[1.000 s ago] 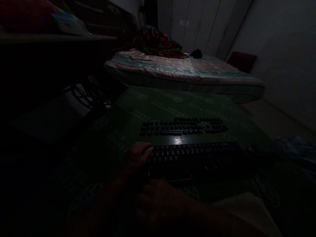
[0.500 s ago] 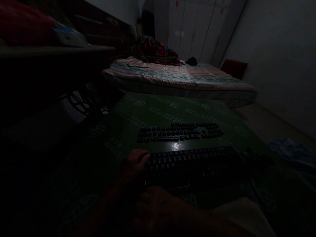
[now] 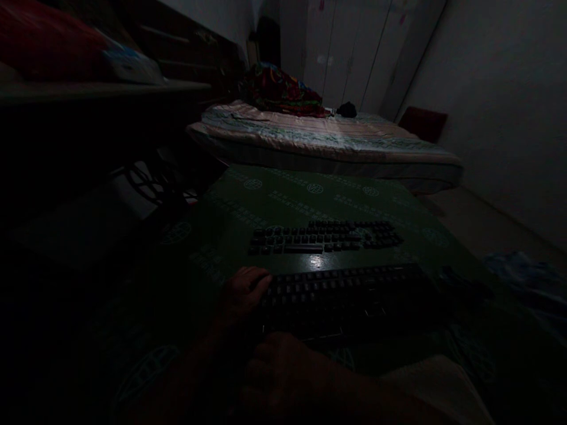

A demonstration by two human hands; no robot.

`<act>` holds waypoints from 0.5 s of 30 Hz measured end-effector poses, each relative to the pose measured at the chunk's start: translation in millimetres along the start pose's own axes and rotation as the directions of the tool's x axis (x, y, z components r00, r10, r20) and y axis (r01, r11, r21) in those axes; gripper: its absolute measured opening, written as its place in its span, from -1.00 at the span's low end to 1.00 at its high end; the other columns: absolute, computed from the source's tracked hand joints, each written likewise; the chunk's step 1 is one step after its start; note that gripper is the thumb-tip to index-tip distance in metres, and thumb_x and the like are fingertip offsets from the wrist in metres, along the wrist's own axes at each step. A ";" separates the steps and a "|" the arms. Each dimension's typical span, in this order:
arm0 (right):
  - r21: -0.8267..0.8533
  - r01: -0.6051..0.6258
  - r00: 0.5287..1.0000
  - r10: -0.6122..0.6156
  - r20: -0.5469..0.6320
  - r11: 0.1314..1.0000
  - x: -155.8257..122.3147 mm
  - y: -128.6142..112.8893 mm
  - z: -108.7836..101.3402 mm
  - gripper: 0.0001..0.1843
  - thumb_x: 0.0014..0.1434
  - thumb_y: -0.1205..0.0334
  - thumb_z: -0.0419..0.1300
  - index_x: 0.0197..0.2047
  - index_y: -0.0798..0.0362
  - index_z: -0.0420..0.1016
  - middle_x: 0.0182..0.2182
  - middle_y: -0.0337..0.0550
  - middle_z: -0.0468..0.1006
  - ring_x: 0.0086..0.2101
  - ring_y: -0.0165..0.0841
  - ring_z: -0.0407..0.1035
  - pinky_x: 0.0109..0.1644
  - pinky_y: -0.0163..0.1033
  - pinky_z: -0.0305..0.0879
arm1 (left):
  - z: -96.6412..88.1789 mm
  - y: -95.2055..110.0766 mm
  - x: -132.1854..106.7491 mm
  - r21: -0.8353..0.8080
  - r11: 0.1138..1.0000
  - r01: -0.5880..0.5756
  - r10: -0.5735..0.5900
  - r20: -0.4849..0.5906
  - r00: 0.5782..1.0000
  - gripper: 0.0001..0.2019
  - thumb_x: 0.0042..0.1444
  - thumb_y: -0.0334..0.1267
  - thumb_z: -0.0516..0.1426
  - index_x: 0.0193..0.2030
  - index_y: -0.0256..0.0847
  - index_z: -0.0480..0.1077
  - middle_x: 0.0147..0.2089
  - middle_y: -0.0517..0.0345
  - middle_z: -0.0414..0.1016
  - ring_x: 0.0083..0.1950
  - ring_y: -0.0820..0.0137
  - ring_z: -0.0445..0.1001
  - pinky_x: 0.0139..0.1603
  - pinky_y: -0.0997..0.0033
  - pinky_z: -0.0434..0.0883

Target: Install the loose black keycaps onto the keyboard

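Observation:
A black keyboard (image 3: 354, 286) lies on the green table (image 3: 212, 236). Keycaps sit on its back rows; its front part looks stripped, with thin wires showing. My left hand (image 3: 243, 289) grips the keyboard's left end, thumb along the edge. In front of the keyboard's near left corner, my right hand (image 3: 279, 366) is closed with fingers curled under. Whatever it may hold is hidden in the dark. Behind the keyboard, loose black keycaps (image 3: 303, 239) are laid out in rows on the table.
A dark object (image 3: 463, 283) lies right of the keyboard. Pale cloth (image 3: 434, 378) shows near the front edge. Beyond the table stands a bed (image 3: 328, 139) with a bundled red blanket (image 3: 283, 88). At left is a shelf (image 3: 133, 88) with bags.
The view has shifted very slightly. Both hands and the keyboard keep practically the same places.

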State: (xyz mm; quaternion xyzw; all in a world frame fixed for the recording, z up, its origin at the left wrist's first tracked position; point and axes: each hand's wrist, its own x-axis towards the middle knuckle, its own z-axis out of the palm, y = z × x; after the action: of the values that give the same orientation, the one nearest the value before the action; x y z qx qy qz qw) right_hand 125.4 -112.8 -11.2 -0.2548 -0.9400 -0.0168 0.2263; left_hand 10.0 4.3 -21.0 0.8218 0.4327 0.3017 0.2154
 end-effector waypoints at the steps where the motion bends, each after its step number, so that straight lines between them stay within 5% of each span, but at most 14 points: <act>1: 0.004 0.004 1.000 -0.004 0.017 1.000 0.4 0.2 0.4 -0.78 0.15 0.25 0.16 -0.52 0.07 0.32 -0.62 -0.31 0.38 -0.58 -0.46 0.23 -0.59 -0.36 0.08 | 0.2 0.0 -0.2 0.000 1.000 0.001 -0.001 -0.001 1.000 -0.73 0.09 -0.07 0.01 -0.34 -0.17 0.44 -0.31 0.10 0.53 -0.23 0.30 0.47 -0.13 0.30 0.43; 15: -0.028 -0.014 0.998 0.013 -0.058 0.999 -3.9 1.7 7.2 -0.70 0.16 0.15 0.15 -0.55 0.06 0.27 -0.64 -0.33 0.33 -0.59 -0.46 0.23 -0.55 -0.33 0.10 | 3.0 -5.0 -1.3 -0.009 1.000 -0.020 0.020 -0.009 1.000 -0.73 0.10 -0.06 0.01 -0.33 -0.16 0.43 -0.30 0.10 0.53 -0.21 0.30 0.47 -0.16 0.30 0.43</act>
State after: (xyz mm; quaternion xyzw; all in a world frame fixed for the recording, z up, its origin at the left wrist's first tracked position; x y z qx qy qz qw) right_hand 126.2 -112.2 -19.4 -0.2639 -0.9309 -0.0361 0.2499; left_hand 8.5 5.6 -26.7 0.8236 0.4242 0.3097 0.2143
